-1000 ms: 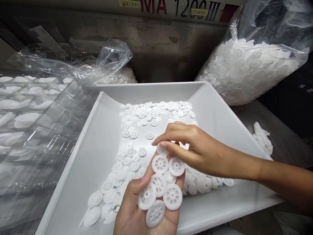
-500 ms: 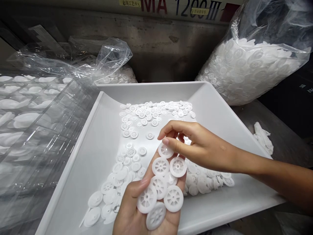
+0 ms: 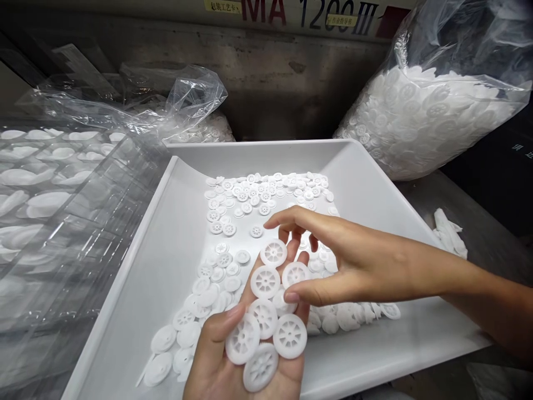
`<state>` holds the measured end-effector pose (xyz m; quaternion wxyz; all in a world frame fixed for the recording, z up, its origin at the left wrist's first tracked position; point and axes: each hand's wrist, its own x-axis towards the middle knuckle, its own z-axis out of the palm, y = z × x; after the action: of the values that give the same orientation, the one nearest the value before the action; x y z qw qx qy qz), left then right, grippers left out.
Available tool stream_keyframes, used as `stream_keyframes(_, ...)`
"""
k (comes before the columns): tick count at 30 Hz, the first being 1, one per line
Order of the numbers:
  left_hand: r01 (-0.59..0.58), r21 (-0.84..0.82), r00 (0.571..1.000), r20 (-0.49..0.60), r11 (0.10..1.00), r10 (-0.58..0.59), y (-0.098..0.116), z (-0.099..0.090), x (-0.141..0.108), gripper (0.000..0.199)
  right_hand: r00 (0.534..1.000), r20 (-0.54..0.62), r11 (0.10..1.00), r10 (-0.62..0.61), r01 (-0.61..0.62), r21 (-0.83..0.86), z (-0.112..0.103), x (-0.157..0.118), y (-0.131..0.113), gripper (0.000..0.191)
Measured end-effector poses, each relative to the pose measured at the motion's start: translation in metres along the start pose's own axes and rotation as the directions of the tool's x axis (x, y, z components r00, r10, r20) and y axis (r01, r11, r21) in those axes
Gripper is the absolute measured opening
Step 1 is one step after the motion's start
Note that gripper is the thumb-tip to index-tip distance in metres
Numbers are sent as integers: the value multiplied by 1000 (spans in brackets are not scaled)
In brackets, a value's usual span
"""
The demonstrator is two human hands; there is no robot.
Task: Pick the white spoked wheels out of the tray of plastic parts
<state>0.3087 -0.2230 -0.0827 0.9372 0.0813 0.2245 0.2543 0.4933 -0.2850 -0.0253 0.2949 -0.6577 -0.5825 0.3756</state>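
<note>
Several white plastic spoked wheels (image 3: pixel 263 318) lie on the palm and fingers of my left hand (image 3: pixel 212 361), which is turned up and cupped under them. My right hand (image 3: pixel 358 261) hovers over these wheels with its thumb and fingers apart, holding nothing. Its thumb tip overlaps a wheel (image 3: pixel 295 276) near my left fingertips; whether it touches I cannot tell. Below both hands is a white tray (image 3: pixel 166 239) with many similar loose wheels (image 3: pixel 225 259). My right hand and forearm hide part of them.
At the right stands a clear plastic bag (image 3: pixel 437 122) filled with white wheels. Another clear bag (image 3: pixel 195 94) lies behind the tray at the left. Clear compartment trays (image 3: pixel 83 205) with white parts line the left side. A crumpled white item (image 3: pixel 449 233) rests right of the tray.
My right thumb and fingers have spread apart, with the thumb moving down over the held wheels. My left hand has shifted slightly left with the wheels on it.
</note>
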Motion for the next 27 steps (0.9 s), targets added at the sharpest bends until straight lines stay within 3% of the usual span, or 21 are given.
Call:
stream_keyframes(7,102,-47,965,247,994,-87,3,-2,2,46,999,40,1000,0,0,13,2,0,3,60)
stream_keyframes(10,100,-56,957,277,993,-81,3,-1,2,48,998,57,1000,5,-7,19,2,0,5,60)
stream_keyframes(12,85,-65,971,228,994,-68,3,1,2,51,998,56,1000,11,-12,10,1,0,6,60)
stream_keyframes(15,69,-74,996,62,995,-65,2,3,0,64,999,47,1000,19,-19,11,-1,2,7,57)
stream_keyframes(18,51,-68,997,-46,996,-54,3,-1,-2,69,999,33,999,33,-33,22,-2,3,7,53)
stream_keyframes(23,33,-63,995,-93,997,-39,3,-5,-3,67,999,15,998,52,-52,24,-1,3,8,51)
stream_keyframes(27,1,-63,996,-90,998,-7,0,6,-2,66,999,14,999,43,-44,22,-1,4,7,44)
